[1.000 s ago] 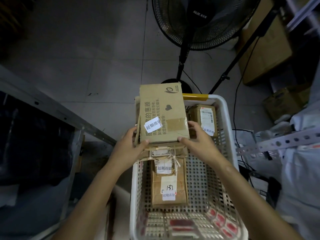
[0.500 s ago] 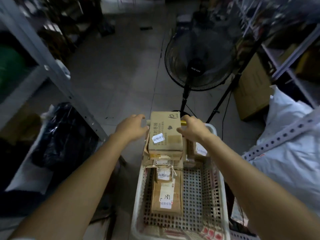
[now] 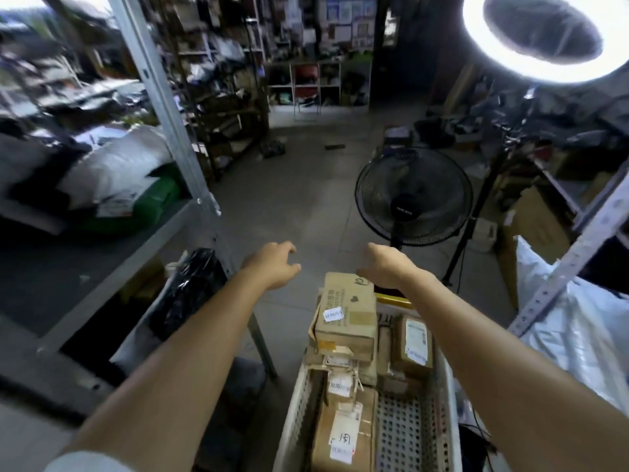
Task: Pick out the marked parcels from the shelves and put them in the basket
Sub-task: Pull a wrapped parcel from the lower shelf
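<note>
A white perforated basket stands on the floor at the bottom centre. A brown cardboard box with a white sticker lies on top of other parcels at the basket's far end. Beside it on the right sits a smaller labelled parcel. A flat labelled parcel lies nearer me. My left hand hovers left of the box, fingers loosely curled, holding nothing. My right hand hovers just beyond the box's far end, also holding nothing.
A metal shelf with white and green bags stands at the left, a black bag leaning below it. A black floor fan stands beyond the basket. A ring light on its stand and white sacks fill the right.
Both hands let go of the brown box, which now rests in the basket, and lifted forward and apart. The camera tilted up from the basket toward the room.
</note>
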Demonstrator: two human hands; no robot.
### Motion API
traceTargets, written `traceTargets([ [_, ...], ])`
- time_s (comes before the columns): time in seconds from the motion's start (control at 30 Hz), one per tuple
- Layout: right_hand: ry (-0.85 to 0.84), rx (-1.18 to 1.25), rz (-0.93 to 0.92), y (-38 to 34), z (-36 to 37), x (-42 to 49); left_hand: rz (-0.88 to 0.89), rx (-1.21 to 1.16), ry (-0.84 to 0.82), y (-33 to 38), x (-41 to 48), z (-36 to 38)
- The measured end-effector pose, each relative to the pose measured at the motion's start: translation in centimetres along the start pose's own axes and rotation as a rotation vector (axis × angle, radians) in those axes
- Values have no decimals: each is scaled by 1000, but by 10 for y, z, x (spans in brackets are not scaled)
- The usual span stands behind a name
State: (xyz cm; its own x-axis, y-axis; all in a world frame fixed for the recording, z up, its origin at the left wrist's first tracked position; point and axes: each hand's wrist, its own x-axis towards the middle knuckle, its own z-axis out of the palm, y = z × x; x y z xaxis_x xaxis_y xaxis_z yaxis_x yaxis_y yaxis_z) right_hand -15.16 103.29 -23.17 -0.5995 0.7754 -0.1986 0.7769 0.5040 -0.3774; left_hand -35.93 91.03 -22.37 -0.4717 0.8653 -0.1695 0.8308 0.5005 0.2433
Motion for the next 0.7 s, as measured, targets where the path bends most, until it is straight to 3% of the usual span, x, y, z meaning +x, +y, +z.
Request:
traceTargets([
  [0.37,-64,-61,-440,-87,-8,-96,-311,-3,189,-27,-196,-36],
  [0.7,-201,-92,-870,-212,25,-228,-643,-7,362,-61,-433,-47],
])
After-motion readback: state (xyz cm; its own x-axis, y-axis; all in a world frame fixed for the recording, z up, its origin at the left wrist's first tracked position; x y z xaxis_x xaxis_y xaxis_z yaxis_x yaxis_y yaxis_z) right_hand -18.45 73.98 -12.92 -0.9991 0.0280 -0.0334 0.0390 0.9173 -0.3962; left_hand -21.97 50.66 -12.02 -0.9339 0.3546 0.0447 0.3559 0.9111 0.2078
